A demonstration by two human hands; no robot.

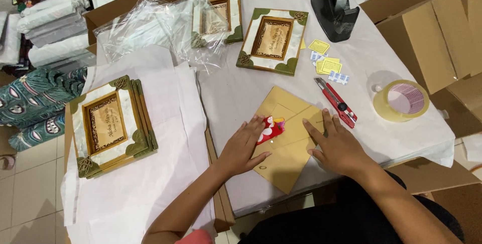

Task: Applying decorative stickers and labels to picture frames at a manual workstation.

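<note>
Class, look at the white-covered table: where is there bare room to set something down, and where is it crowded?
Bare cloth lies between the picture frame and the folded tan card, and between the tape dispenser and the tape roll. It is crowded around the yellow labels, the red box cutter and both hands.

Brown paper envelope (286, 143): matt, smooth, creased along folds. Small red item (271, 129) on envelope: glossy, looks like plastic wrap. Bench (241, 93): covered in white paper, matt, lightly wrinkled. Picture frames (273, 40): carved wood, dark green corners, pale pearly inlay with soft sheen. Clear bags (155, 28): thin plastic, shiny, crinkled. Cutter (335, 101): red plastic body, grey metal blade. Tape roll (400, 100): translucent yellowish, glossy. Tape dispenser (334, 5): black plastic, semi-gloss. Cardboard boxes (437, 33): brown, matt. Floor (25, 189): pale tile, smooth.
</note>
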